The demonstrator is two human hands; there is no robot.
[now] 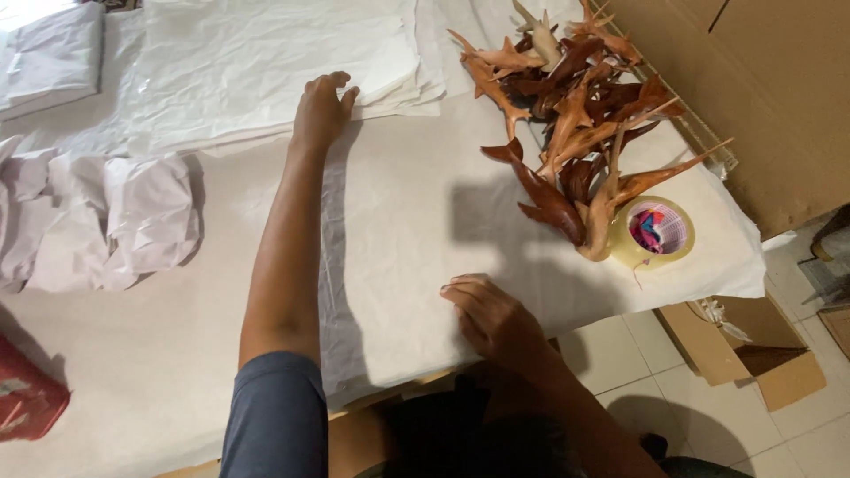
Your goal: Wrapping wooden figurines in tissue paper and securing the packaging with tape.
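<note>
**Q:** What does the left hand do?

**A:** The left hand (322, 108) reaches far across the table, arm straight, fingers curled loosely and gripping nothing. Its fingertips (339, 81) rest at the near edge of the stack of white paper sheets (266, 62), which lies at the far side of the table, left of centre.

**Q:** And the right hand?

**A:** The right hand (490, 317) lies palm down near the table's near edge, fingers bent and close together, pressing on the single spread sheet of white paper (398, 221). It holds nothing. The spread sheet runs between the two hands, from under the stack toward the near edge.

**Q:** What surrounds the hands?

**A:** To the far right lies a heap of carved wooden shark figures (567, 115), reddish-brown and tan, piled across one another. Just beside the heap, on the near right, lies a roll of clear tape (657, 232); one figure's end touches it. At the left sits a mass of crumpled white paper (97, 217), well apart from both hands. A red object (27, 398) shows at the near-left corner, too cropped to identify.

**Q:** And beyond the table?

**A:** A large cardboard panel (761, 80) stands at the far right. An open cardboard box (753, 350) rests on the tiled floor (620, 354) at the near right.
</note>
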